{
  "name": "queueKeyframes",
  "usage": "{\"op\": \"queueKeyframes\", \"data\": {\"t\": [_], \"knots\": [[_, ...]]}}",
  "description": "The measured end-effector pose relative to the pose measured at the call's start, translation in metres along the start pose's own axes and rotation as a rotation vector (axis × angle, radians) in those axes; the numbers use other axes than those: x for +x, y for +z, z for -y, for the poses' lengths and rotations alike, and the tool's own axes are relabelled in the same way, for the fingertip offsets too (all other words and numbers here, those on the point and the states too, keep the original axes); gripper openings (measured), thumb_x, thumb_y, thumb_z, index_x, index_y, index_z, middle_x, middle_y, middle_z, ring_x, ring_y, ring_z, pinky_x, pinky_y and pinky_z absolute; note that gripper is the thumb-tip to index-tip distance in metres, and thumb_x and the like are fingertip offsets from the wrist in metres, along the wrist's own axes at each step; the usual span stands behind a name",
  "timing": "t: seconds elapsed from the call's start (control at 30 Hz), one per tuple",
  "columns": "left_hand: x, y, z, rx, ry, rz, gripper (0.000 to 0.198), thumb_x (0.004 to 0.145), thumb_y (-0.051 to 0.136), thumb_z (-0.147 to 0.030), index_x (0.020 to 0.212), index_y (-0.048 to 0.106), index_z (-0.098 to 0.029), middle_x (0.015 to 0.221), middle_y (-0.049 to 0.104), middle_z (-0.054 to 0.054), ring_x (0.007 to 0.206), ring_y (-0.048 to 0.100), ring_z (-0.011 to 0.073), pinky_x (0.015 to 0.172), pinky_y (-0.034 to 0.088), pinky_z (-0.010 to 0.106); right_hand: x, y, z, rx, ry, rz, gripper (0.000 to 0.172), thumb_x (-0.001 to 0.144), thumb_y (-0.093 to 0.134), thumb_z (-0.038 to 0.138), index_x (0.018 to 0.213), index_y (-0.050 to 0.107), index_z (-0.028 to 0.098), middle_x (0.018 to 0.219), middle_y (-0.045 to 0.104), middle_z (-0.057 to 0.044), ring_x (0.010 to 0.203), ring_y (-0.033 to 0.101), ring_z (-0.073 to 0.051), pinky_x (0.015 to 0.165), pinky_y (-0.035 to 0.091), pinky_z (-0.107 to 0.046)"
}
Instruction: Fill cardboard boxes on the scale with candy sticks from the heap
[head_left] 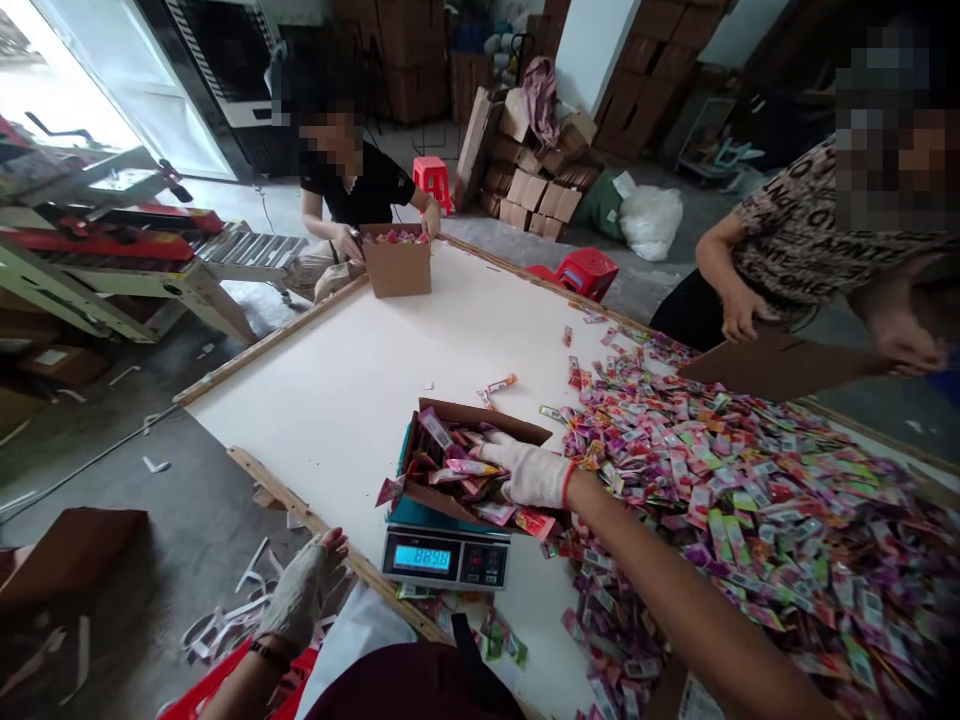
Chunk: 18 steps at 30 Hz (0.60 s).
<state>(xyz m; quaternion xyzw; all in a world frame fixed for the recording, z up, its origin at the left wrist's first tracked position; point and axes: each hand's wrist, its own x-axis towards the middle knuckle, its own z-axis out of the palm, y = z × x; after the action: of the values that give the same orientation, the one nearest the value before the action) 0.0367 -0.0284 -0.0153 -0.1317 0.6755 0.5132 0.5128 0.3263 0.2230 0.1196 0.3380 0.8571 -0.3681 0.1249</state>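
Observation:
My right hand (531, 472), in a white glove, reaches into an open cardboard box (442, 497) from its right side. Its fingers curl over small colourful packets (474, 467) in the box and are partly hidden among them. Beneath the box is a digital scale (445, 560) with a teal platform and a lit blue display whose digits are blurred. My left hand (296, 592), in a glove with bare fingertips, is beside the table's wooden edge at the lower left. Its fingers are stretched out, and nothing shows in them.
A big heap of packets (720, 480) covers the right side of the white table (315, 400). Across it, one person holds a filled carton (399, 268); at the right, another holds a cardboard piece (780, 365). A roller conveyor (247, 250) stands left, red stools (589, 272) behind.

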Motion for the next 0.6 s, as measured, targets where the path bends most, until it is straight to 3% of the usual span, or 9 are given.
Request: {"op": "queueKeyframes", "data": {"t": [0.07, 0.13, 0.2, 0.3, 0.43, 0.6], "knots": [[-0.003, 0.004, 0.001, -0.015, -0.013, 0.017, 0.017, 0.089, 0.062, -0.028, 0.1, 0.07, -0.018, 0.11, 0.072, 0.011, 0.09, 0.069, 0.0202, 0.081, 0.054, 0.034, -0.024, -0.011, -0.004, 0.09, 0.014, -0.049, 0.088, 0.069, 0.078, 0.016, 0.154, 0.055, 0.022, 0.162, 0.043, -0.014, 0.143, 0.05, -0.033, 0.124, 0.038, -0.044], [-0.007, 0.009, 0.0, -0.001, -0.004, 0.035, 0.017, 0.09, 0.062, -0.028, 0.101, 0.071, -0.018, 0.112, 0.072, 0.011, 0.093, 0.069, 0.0195, 0.083, 0.053, 0.033, -0.054, -0.02, -0.005, 0.226, -0.013, -0.158, 0.081, 0.074, 0.076, 0.021, 0.152, 0.056, 0.023, 0.152, 0.056, -0.011, 0.137, 0.056, -0.029, 0.121, 0.043, -0.043], [-0.008, 0.015, -0.003, 0.017, 0.01, 0.045, 0.018, 0.091, 0.062, -0.028, 0.101, 0.071, -0.017, 0.113, 0.072, 0.012, 0.094, 0.069, 0.0192, 0.085, 0.052, 0.032, -0.085, -0.023, -0.004, 0.366, 0.005, -0.307, 0.068, 0.082, 0.07, 0.027, 0.149, 0.058, 0.024, 0.132, 0.068, -0.009, 0.121, 0.066, -0.024, 0.111, 0.052, -0.04], [-0.007, 0.022, -0.009, 0.053, 0.055, 0.05, 0.02, 0.09, 0.064, -0.028, 0.104, 0.071, -0.016, 0.115, 0.072, 0.012, 0.095, 0.069, 0.0197, 0.087, 0.051, 0.033, -0.125, -0.018, -0.003, 0.487, 0.153, -0.507, 0.054, 0.089, 0.067, 0.037, 0.141, 0.064, 0.022, 0.11, 0.074, -0.008, 0.102, 0.072, -0.022, 0.093, 0.061, -0.034], [-0.004, 0.029, -0.018, 0.08, 0.117, 0.073, 0.023, 0.087, 0.067, -0.028, 0.106, 0.069, -0.015, 0.116, 0.071, 0.013, 0.093, 0.068, 0.0199, 0.087, 0.051, 0.034, -0.16, 0.003, -0.009, 0.543, 0.278, -0.602, 0.051, 0.089, 0.07, 0.043, 0.136, 0.067, 0.024, 0.116, 0.076, -0.009, 0.106, 0.074, -0.023, 0.092, 0.063, -0.032], [-0.007, 0.033, -0.025, 0.085, 0.154, 0.092, 0.026, 0.086, 0.068, -0.03, 0.107, 0.07, -0.016, 0.118, 0.07, 0.013, 0.096, 0.068, 0.0203, 0.09, 0.05, 0.035, -0.169, 0.023, -0.015, 0.515, 0.294, -0.665, 0.048, 0.092, 0.067, 0.043, 0.139, 0.066, 0.029, 0.125, 0.075, -0.007, 0.109, 0.074, -0.024, 0.097, 0.063, -0.036]]}}
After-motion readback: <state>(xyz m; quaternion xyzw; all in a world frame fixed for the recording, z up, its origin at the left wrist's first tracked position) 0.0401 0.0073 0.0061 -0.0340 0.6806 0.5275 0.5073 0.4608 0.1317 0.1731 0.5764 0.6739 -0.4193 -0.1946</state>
